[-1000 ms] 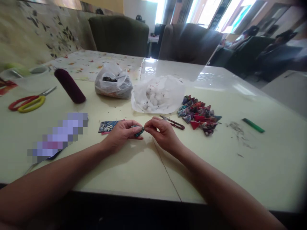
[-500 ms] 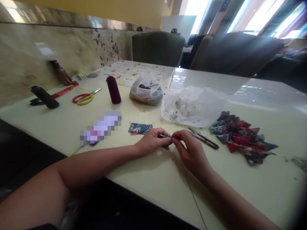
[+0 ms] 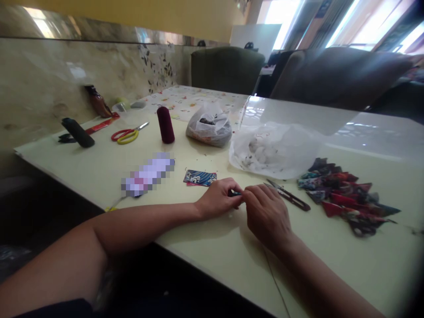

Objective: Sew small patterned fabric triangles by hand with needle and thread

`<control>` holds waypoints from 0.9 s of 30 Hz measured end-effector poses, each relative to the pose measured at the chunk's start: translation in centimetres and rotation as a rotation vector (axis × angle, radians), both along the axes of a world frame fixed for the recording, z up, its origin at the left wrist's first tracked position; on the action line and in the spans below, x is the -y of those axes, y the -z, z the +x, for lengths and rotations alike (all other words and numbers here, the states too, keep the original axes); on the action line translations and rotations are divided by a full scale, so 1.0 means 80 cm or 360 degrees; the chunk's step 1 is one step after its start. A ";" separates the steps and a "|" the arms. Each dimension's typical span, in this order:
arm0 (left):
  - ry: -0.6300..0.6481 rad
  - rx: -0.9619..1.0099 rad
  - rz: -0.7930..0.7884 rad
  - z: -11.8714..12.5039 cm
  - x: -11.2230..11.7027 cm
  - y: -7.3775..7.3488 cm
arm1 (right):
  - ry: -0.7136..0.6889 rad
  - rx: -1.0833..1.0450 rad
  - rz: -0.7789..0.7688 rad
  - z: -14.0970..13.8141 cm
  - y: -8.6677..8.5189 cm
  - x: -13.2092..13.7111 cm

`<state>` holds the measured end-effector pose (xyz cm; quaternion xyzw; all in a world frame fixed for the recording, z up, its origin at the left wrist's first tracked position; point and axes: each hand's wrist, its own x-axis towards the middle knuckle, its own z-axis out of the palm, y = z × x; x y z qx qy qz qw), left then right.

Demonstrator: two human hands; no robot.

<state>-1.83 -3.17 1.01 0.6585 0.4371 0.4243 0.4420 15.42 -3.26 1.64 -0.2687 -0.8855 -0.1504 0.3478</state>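
Observation:
My left hand (image 3: 219, 198) is closed, pinching a small dark blue piece of fabric (image 3: 235, 193) between thumb and fingers. Against it, the fingertips of my right hand (image 3: 267, 213) are pressed together; what they grip is hidden. A long thin thread (image 3: 275, 279) runs from under my right wrist down past the table's front edge. Flat patterned fabric pieces (image 3: 200, 177), blue with white waves on top, lie just beyond my left hand. Thread snips (image 3: 293, 197) with a brown handle rest beyond my right hand.
Stuffed fabric points (image 3: 347, 194) are heaped at right. Behind my hands stand a bag of white stuffing (image 3: 265, 150) and a greyish plastic bag (image 3: 208, 128). Leftward are a maroon thread spool (image 3: 165, 125), scissors (image 3: 127, 134), a dark spool (image 3: 78, 132) and a blurred-out phone-like object (image 3: 149, 174).
My right hand has turned, its back now facing up, and its fingertips have come closer over the fabric. The whole view has shifted slightly, with things appearing further right.

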 end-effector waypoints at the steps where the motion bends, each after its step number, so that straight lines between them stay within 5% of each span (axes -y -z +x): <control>1: -0.0003 -0.0044 0.0062 0.000 0.000 0.000 | -0.0047 -0.0009 0.0023 -0.002 -0.002 0.002; 5: -0.0002 -0.0138 0.0127 0.000 -0.001 0.003 | -0.0227 -0.0139 -0.0098 -0.010 -0.010 0.015; 11: -0.0002 0.0077 -0.0199 -0.003 -0.005 -0.005 | -0.0386 -0.1153 -0.1441 0.006 -0.022 0.011; 15: -0.0163 0.0134 -0.0303 -0.009 -0.011 -0.010 | -0.0568 -0.1671 -0.1913 0.030 -0.030 -0.016; 20: -0.0274 0.0249 -0.0376 -0.014 -0.018 -0.007 | -0.0501 -0.1974 -0.1782 0.068 -0.039 -0.049; 27: -0.0299 0.0407 -0.0405 -0.018 -0.026 0.000 | -0.0038 -0.2056 -0.1055 0.130 -0.044 -0.084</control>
